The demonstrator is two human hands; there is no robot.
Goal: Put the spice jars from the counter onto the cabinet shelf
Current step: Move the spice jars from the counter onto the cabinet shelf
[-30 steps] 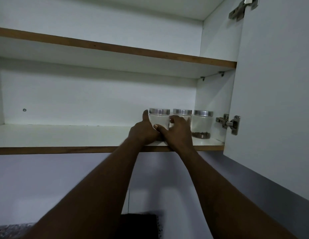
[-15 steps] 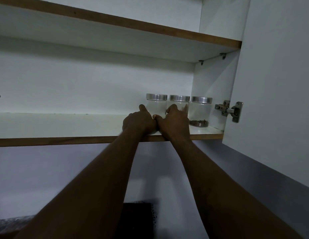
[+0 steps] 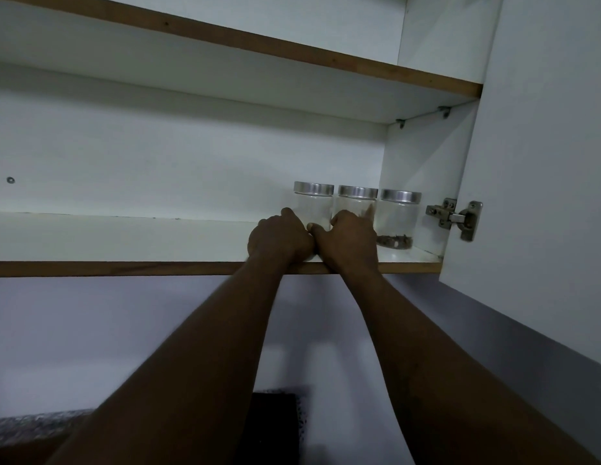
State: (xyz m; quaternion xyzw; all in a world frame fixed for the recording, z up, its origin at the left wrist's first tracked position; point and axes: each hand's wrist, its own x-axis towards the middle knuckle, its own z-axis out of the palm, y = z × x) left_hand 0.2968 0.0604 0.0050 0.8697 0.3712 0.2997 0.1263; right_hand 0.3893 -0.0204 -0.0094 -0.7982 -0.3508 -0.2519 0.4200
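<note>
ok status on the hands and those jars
Left hand and right hand both on the shelf, at the two left jars; grip unclear. Three spice jars upright in a row, far right. Nothing in the way.

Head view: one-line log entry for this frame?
jars: three in a row on shelf | left hand: on left jar | right hand: on middle jar | right jar: untouched | door: open
</note>
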